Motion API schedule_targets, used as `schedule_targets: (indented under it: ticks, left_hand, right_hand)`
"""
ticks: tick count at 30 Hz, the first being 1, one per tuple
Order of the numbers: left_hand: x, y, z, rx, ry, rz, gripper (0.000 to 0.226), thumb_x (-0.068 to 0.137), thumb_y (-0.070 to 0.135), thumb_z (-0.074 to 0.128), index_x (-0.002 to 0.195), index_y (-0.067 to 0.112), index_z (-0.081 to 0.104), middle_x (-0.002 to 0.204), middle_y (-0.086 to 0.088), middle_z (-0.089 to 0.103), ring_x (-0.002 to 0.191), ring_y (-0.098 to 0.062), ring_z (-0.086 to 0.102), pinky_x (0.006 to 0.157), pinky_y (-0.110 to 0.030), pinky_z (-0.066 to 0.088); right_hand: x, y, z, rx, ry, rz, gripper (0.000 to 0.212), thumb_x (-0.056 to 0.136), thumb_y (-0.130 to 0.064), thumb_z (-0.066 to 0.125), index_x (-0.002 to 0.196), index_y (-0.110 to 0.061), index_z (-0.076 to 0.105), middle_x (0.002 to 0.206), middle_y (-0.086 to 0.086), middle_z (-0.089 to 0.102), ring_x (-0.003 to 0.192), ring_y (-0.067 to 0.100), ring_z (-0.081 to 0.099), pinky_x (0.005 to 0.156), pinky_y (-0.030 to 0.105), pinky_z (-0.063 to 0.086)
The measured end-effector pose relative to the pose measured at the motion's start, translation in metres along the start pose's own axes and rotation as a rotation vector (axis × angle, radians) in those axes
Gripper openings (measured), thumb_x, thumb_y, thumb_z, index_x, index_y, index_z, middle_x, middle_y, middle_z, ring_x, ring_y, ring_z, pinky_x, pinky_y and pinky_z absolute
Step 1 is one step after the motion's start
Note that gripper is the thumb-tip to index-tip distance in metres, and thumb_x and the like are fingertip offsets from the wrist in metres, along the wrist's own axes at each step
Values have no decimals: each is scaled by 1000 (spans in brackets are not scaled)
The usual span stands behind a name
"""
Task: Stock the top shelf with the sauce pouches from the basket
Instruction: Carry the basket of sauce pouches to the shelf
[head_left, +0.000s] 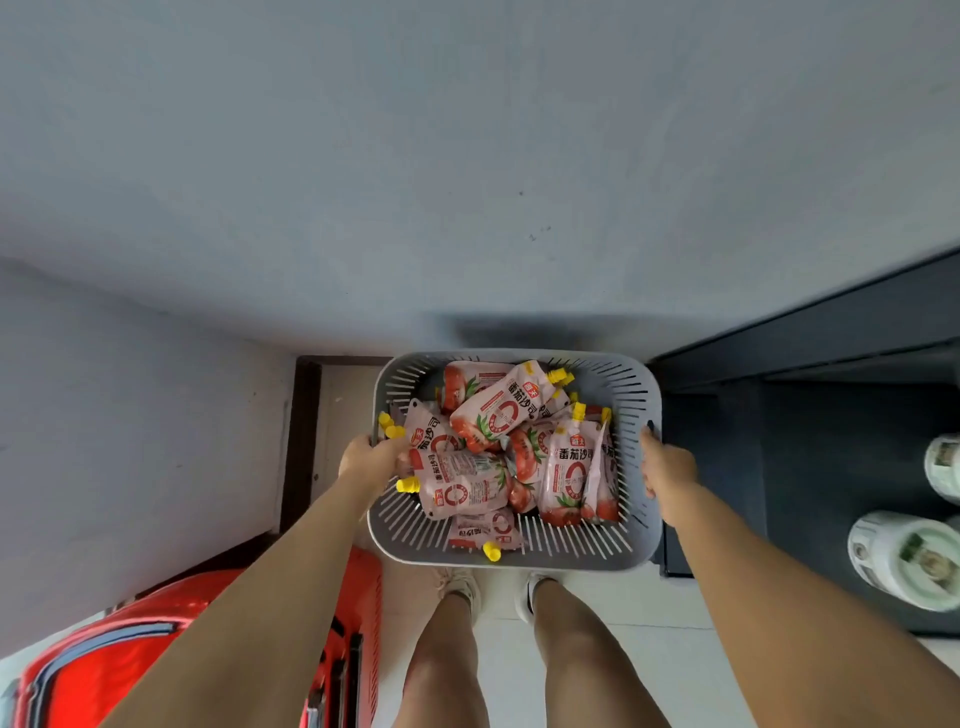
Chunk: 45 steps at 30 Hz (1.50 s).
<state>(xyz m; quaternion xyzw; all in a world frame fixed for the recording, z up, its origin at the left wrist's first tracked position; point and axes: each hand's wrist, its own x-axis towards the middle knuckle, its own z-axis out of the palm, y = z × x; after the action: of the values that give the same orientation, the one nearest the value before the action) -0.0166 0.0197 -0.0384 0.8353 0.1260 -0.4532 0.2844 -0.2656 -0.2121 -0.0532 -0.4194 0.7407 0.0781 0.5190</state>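
Step in hand: carrying or positioning, not stocking yet; every sauce pouch (497, 415) in view is in the basket (519, 561), none seen on the dark shelf unit (831, 343) to the right.
Left hand (366, 457) curls over the basket's left edge, right hand (667, 467) clamps the right edge; hands well apart, one per side, neither on a pouch; can't tell if the basket is lifted or resting on the floor.
Basket contents: loose pile of red-and-white pouches with yellow caps, overlapping at all angles; caps poke out at the left edge, the far right corner and the near edge.
Next move, my guess: set the basket within reach of the shelf, free one hand, pull a top-layer pouch; top shelf surface isn't clearly shown.
Lower shelf holds white-and-green jars (904, 561); red crate (156, 649) at lower left.
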Motion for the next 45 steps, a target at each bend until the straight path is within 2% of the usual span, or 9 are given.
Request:
schedule_targets:
  ticks: [8, 12, 16, 22, 29, 33, 40, 43, 45]
  left_hand:
    - [-52, -19, -23, 64, -86, -53, 34, 85, 28, 60, 101, -1, 60, 73, -10, 60, 54, -17, 55, 46, -24, 42]
    - [-79, -28, -30, 111, -131, -20, 33, 87, 30, 58, 101, 0, 61, 68, -7, 59, 53, -16, 53, 48, -25, 42]
    - [-101, -31, -33, 175, -174, 54, 37, 88, 36, 57, 107, 4, 61, 88, -12, 68, 67, -19, 59, 55, -28, 45]
    - [-149, 0, -35, 367, -266, 297, 43, 94, 43, 49, 97, 2, 62, 72, -6, 59, 59, -17, 52, 54, -27, 41]
    - [-209, 22, 11, 534, -489, 380, 28, 87, 32, 52, 75, 7, 55, 50, -4, 52, 39, -17, 45, 44, -23, 36]
    - [-244, 12, 56, 805, -552, 520, 46, 89, 44, 56, 76, 0, 61, 45, -5, 53, 38, -18, 46, 45, -23, 37]
    - [-344, -34, 144, 1064, -710, 622, 43, 94, 44, 54, 83, 4, 66, 61, -9, 64, 53, -20, 59, 51, -26, 43]
    - [-385, -61, 183, 1160, -772, 652, 56, 93, 56, 47, 93, 5, 70, 82, -19, 71, 71, -27, 67, 75, -38, 55]
    - [-409, -78, 212, 1170, -792, 664, 82, 76, 79, 48, 94, 2, 71, 88, -29, 69, 67, -34, 66, 85, -48, 53]
  right_hand:
    - [-57, 34, -39, -58, -48, 117, 52, 84, -63, 50, 87, -11, 46, 68, 5, 44, 53, 17, 41, 46, 30, 35]
    - [-98, 54, -54, -85, -24, 127, 49, 88, -56, 51, 72, -11, 46, 62, 6, 44, 50, 17, 40, 47, 27, 32]
    - [-138, 84, -63, -32, 42, 110, 46, 88, -53, 53, 75, -9, 46, 60, 6, 44, 50, 18, 42, 48, 28, 34]
    - [-220, 156, -85, 304, 185, 179, 40, 90, -40, 58, 68, -7, 52, 57, 10, 51, 48, 21, 48, 51, 28, 41]
    - [-302, 249, -109, 689, 236, 280, 42, 85, -29, 68, 56, -7, 46, 44, 8, 48, 38, 19, 45, 44, 24, 38]
    - [-337, 309, -122, 854, 259, 361, 42, 82, -13, 69, 50, -9, 42, 40, 5, 39, 38, 17, 36, 43, 22, 31]
    - [-388, 421, -141, 1184, 338, 479, 48, 92, -19, 54, 50, -13, 32, 46, 5, 31, 43, 15, 28, 50, 24, 27]
    - [-397, 469, -150, 1276, 360, 513, 50, 94, -21, 48, 47, -14, 32, 43, 4, 31, 43, 15, 28, 50, 24, 26]
    - [-398, 500, -166, 1314, 367, 539, 51, 95, -22, 46, 47, -14, 32, 44, 4, 31, 43, 15, 27, 51, 25, 25]
